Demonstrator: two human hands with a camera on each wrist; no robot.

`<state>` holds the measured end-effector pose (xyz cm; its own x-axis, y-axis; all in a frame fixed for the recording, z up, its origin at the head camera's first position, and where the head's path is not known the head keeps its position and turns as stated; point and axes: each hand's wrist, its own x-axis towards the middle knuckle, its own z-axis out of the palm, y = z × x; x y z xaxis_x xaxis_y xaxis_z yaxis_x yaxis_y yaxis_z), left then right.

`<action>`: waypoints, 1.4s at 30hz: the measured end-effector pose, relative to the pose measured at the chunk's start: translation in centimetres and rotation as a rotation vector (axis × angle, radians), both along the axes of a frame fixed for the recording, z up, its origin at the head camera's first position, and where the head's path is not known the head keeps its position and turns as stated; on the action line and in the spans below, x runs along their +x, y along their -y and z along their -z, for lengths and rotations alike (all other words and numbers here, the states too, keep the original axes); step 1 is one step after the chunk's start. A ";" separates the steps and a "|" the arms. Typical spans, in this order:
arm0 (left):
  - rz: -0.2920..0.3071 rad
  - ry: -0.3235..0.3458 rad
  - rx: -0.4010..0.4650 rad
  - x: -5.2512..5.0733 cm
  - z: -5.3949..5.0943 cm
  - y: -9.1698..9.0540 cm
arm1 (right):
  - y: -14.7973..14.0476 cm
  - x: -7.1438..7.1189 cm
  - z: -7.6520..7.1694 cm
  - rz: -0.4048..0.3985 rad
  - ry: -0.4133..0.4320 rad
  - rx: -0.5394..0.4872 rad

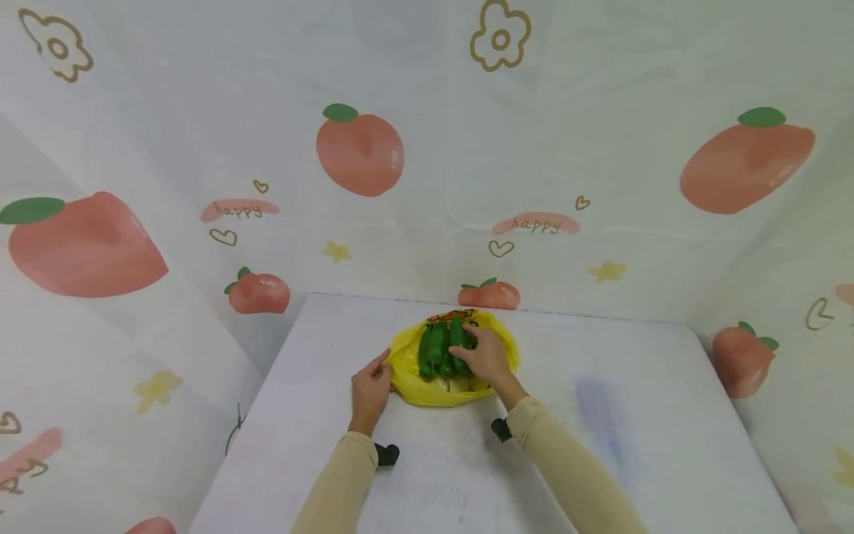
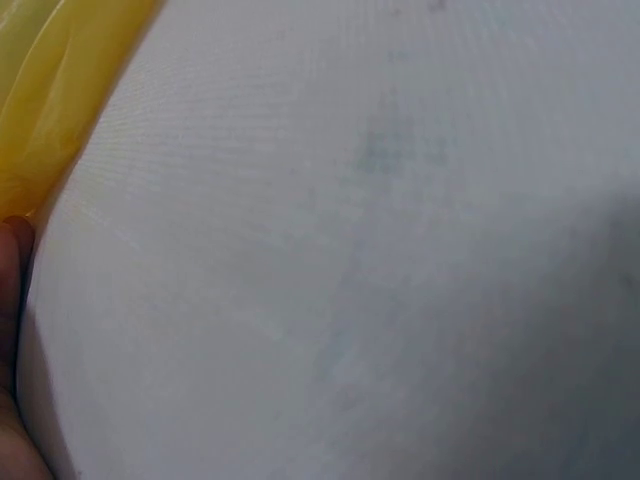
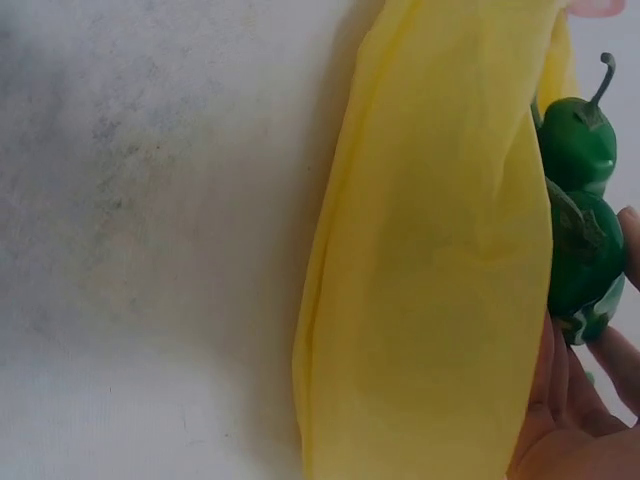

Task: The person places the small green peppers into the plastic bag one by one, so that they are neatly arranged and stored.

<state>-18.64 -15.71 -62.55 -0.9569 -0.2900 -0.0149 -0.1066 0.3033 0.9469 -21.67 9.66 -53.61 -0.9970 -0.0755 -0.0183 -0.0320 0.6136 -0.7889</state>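
A yellow plastic bag (image 1: 420,391) lies spread on the table with its mouth upward. Inside, several long green peppers (image 1: 437,347) sit side by side; the right wrist view shows a stem on one pepper (image 3: 578,145). My right hand (image 1: 488,356) reaches over the bag and grips a green pepper (image 3: 585,250) between thumb and fingers. At the left rim, my left hand (image 1: 371,389) pinches the bag's edge, though the left wrist view shows only a fingertip against the yellow plastic (image 2: 60,110).
Pale round pieces (image 1: 440,383) lie low in the bag, and something orange (image 1: 454,316) shows at its far rim. The white table (image 1: 600,475) backs onto a patterned cloth wall (image 1: 434,252). A thin dark cord (image 1: 236,426) hangs by the left table edge.
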 end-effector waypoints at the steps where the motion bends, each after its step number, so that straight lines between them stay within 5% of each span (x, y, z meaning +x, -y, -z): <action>1: 0.001 0.005 -0.001 0.0 0.0 -0.1 | 0.0 0.0 0.0 -0.001 0.002 0.002; 31: 0.025 -0.026 -0.032 0.0 -0.7 -0.3 | -0.2 0.3 -0.6 0.027 0.035 -0.006; 42: 0.012 0.024 -0.021 -0.1 -0.4 0.0 | -0.8 0.5 -0.6 -0.007 0.000 -0.015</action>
<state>-18.78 -15.71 -62.19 -0.9597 -0.2792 -0.0319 -0.1256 0.3247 0.9374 -21.14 10.43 -52.97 -0.9964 -0.0828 -0.0171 -0.0363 0.6017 -0.7979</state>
